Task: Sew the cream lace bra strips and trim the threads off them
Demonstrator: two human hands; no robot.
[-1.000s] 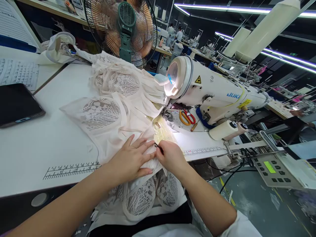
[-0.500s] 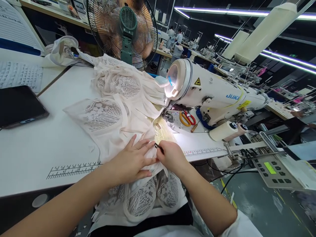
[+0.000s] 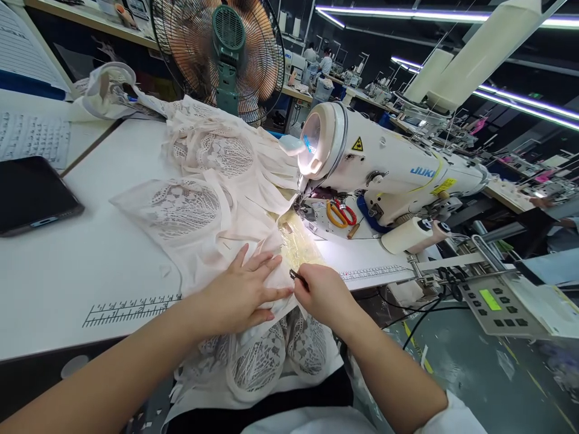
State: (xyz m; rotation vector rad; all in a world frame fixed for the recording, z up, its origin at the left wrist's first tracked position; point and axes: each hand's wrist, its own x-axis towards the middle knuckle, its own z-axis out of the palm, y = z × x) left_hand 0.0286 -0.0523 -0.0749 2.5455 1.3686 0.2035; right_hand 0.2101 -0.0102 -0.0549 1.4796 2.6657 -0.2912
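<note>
My left hand [image 3: 239, 295] lies flat with fingers spread, pressing down the pale fabric of a lace bra [image 3: 185, 208] on the table. My right hand [image 3: 323, 295] is closed round a small black tool [image 3: 296, 275]. Its short dark tip points toward my left fingertips, at the fabric's edge; the fingers hide the rest, so I cannot tell its exact kind. Just beyond the hands is a yellowish clear sheet [image 3: 294, 235], leading to the needle area of a white sewing machine [image 3: 362, 150]. More lace cups [image 3: 257, 358] hang over the table edge onto my lap.
Behind the work lies a pile of lace bras [image 3: 221, 150], with a large fan [image 3: 226, 54] beyond. A phone [image 3: 36, 196] rests at left. Orange and red scissors [image 3: 337, 214] lie under the machine arm. Thread cones [image 3: 407, 235] and a control panel [image 3: 497, 304] are at right.
My right hand has moved slightly right with the black tool, away from my left fingertips. My left hand stays flat on the fabric. The whole view has shifted a little.
</note>
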